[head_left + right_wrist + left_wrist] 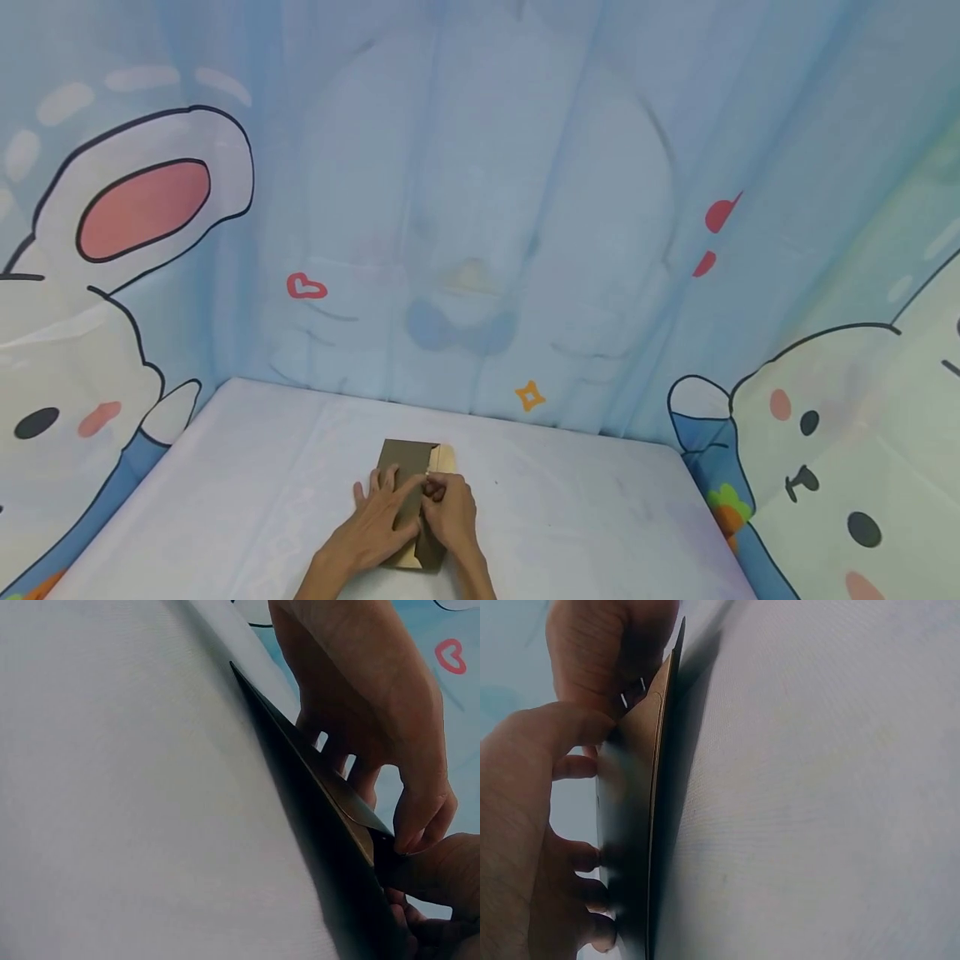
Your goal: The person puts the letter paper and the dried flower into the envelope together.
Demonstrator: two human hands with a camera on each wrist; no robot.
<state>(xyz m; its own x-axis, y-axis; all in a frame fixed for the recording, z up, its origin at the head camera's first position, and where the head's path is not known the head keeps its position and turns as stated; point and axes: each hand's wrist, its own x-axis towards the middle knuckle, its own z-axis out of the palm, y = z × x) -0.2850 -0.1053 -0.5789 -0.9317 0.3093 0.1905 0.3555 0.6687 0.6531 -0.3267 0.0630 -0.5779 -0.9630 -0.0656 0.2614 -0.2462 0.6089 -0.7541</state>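
Note:
A flattened cardboard box (408,454), dark olive-brown outside and tan inside, lies on the white cloth. My left hand (375,521) rests on its dark face with spread fingers. Along the right side, my right hand (453,512) pinches the edge of a folded flap with curled fingers. A tan flap (444,458) shows at the upper right of the box. In the left wrist view, the layered cardboard (626,810) is seen edge-on under the left fingers (585,855). The right wrist view shows the right thumb (442,870) at the lifted dark edge; the fingertips behind it are partly hidden.
A white cloth (585,517) covers the table around the box. Behind the table's back edge hangs a light-blue curtain (480,167) with cartoon prints. Further cartoon figures (825,442) are printed on the cloth at both sides.

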